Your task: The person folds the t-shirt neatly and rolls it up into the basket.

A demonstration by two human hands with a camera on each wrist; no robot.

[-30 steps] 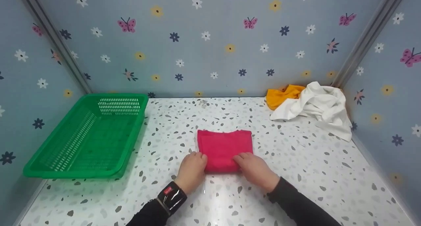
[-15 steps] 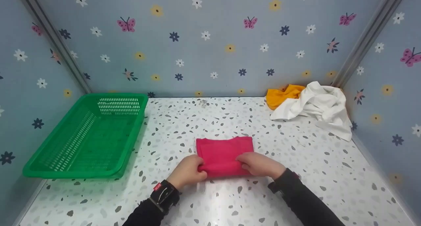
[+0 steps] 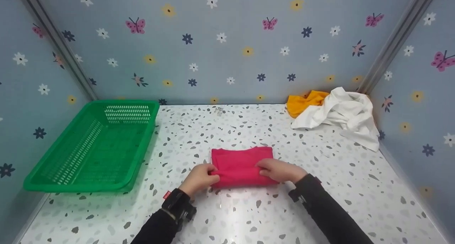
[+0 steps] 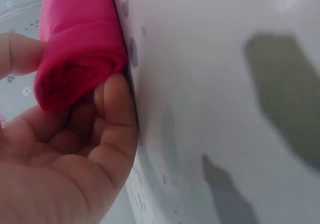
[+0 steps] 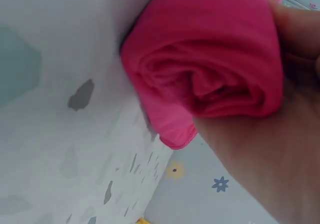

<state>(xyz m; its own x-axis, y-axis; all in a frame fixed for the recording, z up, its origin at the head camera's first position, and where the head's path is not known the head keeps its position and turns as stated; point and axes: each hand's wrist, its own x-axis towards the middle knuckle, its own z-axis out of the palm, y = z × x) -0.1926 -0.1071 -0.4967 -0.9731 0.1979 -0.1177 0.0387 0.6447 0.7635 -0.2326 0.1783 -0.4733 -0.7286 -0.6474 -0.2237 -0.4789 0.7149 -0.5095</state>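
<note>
A bright pink cloth (image 3: 236, 162) lies on the speckled table, its near edge rolled up and its far part flat. My left hand (image 3: 196, 180) grips the left end of the roll, thumb on one side and curled fingers under the other. At the right end, my right hand (image 3: 283, 170) holds the roll with thumb and fingers. In the left wrist view the rolled cloth (image 4: 82, 34) shows its open end against the thumb and fingers. Spiral layers of the cloth (image 5: 200, 29) show in the right wrist view. Part of the right fingers is hidden there.
To the left stands a green plastic basket (image 3: 140, 158) with perforated sides. A crumpled white cloth (image 3: 346, 112) and an orange cloth (image 3: 302, 104) lie in the back right corner. Patterned wall panels (image 3: 227, 59) bound the table at the back and both sides.
One second ago the pink cloth lay flatter, with both hands at its near part. Its near edge has been rolled over, and both hands now hold the roll's ends.
</note>
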